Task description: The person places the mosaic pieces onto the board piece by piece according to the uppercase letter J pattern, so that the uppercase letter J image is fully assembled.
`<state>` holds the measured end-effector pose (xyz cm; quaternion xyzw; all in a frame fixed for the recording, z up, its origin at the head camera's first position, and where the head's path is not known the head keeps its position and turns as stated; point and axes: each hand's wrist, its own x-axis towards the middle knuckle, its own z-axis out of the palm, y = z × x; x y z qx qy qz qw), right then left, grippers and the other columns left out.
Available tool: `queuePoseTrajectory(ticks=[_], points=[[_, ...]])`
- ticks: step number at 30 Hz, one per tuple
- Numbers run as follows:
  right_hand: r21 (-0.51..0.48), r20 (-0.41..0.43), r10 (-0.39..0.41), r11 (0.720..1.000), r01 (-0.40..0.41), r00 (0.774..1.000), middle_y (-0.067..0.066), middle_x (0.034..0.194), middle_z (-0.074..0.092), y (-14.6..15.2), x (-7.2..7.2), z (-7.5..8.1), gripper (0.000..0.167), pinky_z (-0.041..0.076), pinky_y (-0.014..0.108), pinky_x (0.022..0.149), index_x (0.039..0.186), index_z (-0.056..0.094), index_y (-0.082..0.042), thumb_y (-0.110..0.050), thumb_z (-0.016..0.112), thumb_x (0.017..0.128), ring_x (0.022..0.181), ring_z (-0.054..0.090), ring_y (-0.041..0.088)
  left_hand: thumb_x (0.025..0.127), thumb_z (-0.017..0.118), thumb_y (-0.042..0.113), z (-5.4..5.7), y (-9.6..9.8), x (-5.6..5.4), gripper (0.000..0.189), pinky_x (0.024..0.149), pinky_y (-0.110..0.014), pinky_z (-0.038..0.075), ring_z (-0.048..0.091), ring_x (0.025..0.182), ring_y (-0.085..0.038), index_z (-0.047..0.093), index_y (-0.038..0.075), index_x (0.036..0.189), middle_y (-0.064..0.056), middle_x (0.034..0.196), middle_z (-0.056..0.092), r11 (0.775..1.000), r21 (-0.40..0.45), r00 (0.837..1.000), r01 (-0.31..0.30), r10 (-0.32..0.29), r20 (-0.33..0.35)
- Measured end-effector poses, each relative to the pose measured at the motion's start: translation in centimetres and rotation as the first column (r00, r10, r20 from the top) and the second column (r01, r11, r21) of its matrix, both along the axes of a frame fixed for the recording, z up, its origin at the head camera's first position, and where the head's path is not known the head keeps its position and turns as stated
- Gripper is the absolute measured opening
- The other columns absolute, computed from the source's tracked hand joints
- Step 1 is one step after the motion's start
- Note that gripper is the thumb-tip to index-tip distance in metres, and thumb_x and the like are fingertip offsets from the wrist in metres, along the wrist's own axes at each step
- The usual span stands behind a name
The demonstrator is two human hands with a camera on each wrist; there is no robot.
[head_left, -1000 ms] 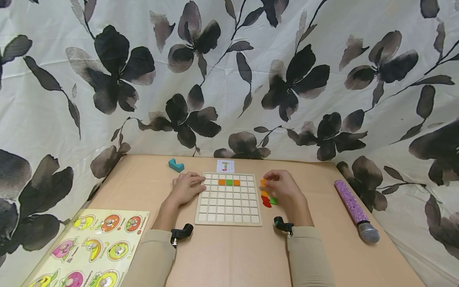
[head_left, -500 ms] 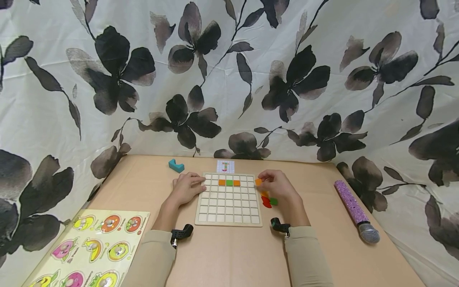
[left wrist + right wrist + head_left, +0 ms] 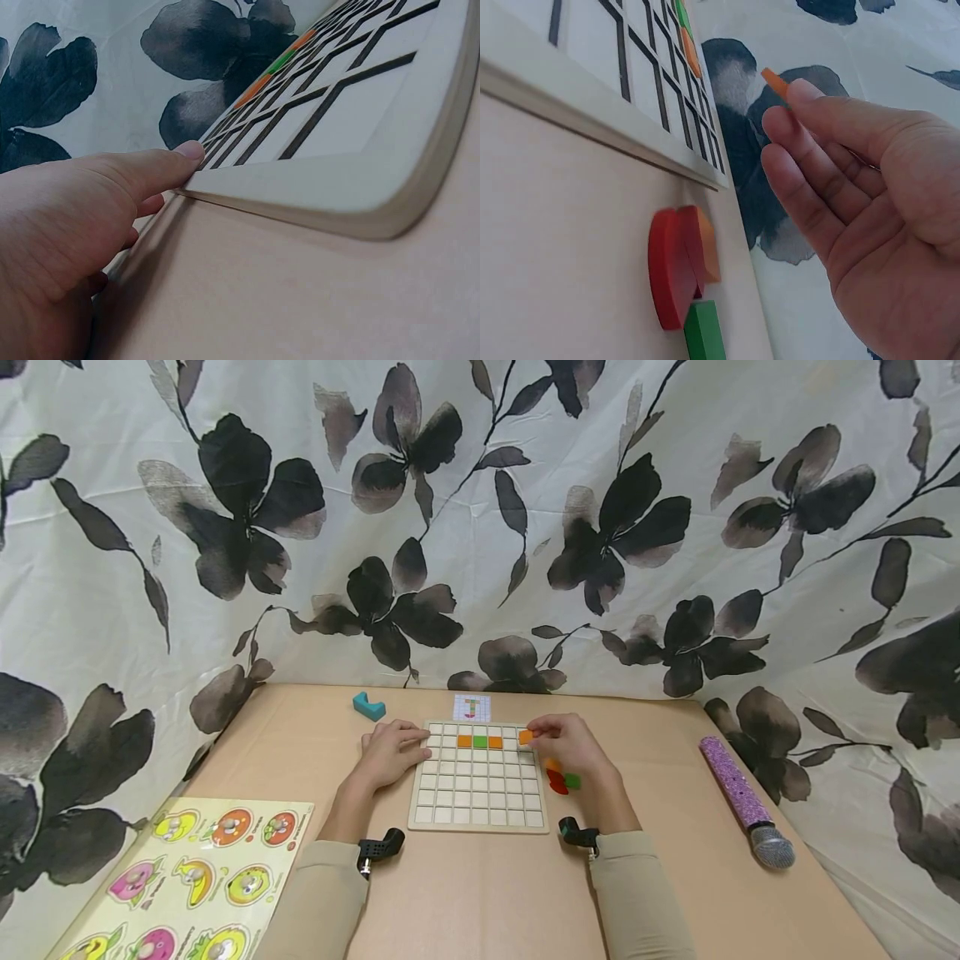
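A pale grid board lies mid-table with orange, green and orange tiles side by side in one of its upper rows. At its left edge rests my left hand, the thumb extended onto the rim in the left wrist view. My right hand pinches an orange tile between thumb and fingertip, over the board's upper right part. The right wrist view shows this orange tile raised and edge-on. Below that hand, red pieces, an orange piece and a green piece lie beside the board.
Behind the board lies a small card with a coloured J on a grid. A teal block is at back left. A fruit picture board covers the front left; a glittery purple microphone lies at right. Floral cloth hangs behind.
My right hand has moved left from the loose pieces to over the board's right edge, carrying the orange tile. The left hand has stayed in place.
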<state>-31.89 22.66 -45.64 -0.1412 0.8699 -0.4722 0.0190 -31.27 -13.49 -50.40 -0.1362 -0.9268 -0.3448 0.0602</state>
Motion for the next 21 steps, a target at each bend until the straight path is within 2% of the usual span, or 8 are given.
queuePoseTrajectory(ticks=[8, 15, 21], points=[[-0.018, -0.030, 0.014, 1.000, -0.014, 0.999, 0.011, 0.100, 0.075, -1.3, -0.2, -0.1, 0.022, 0.055, 0.025, 0.074, 0.112, 0.076, 0.000, -0.005, 0.079, 0.091, 0.085, 0.066, 0.021, 0.097, 0.074, 0.037, 0.1, 0.1, 0.1, 0.042, 0.098, -0.054, 0.024, 0.046, 0.128, -0.031, 0.072, 0.018, 0.134, -0.008, 0.140, 0.062, 1.000, 0.010, 1.000, -0.004, 0.004, -0.001], [0.025, -0.086, 0.056, 0.998, -0.054, 0.995, 0.010, 0.097, 0.075, -2.7, -0.4, -0.3, 0.023, 0.055, 0.024, 0.075, 0.112, 0.076, 0.003, -0.004, 0.080, 0.090, 0.082, 0.066, 0.018, 0.097, 0.074, 0.036, 0.1, 0.1, 0.0, 0.042, 0.098, -0.054, 0.024, 0.046, 0.129, -0.032, 0.072, 0.017, 0.134, -0.008, 0.140, 0.062, 1.000, 0.020, 1.000, -0.001, 0.001, -0.003], [0.039, -0.089, 0.073, 0.997, -0.070, 0.993, 0.010, 0.095, 0.074, -3.7, -0.1, -0.5, 0.023, 0.055, 0.026, 0.075, 0.112, 0.076, 0.004, -0.003, 0.079, 0.090, 0.082, 0.065, 0.020, 0.097, 0.074, 0.036, 0.0, 0.0, 0.1, 0.042, 0.098, -0.054, 0.024, 0.045, 0.130, -0.032, 0.072, 0.018, 0.134, -0.008, 0.141, 0.062, 1.000, 0.016, 1.000, 0.002, -0.002, 0.004]])
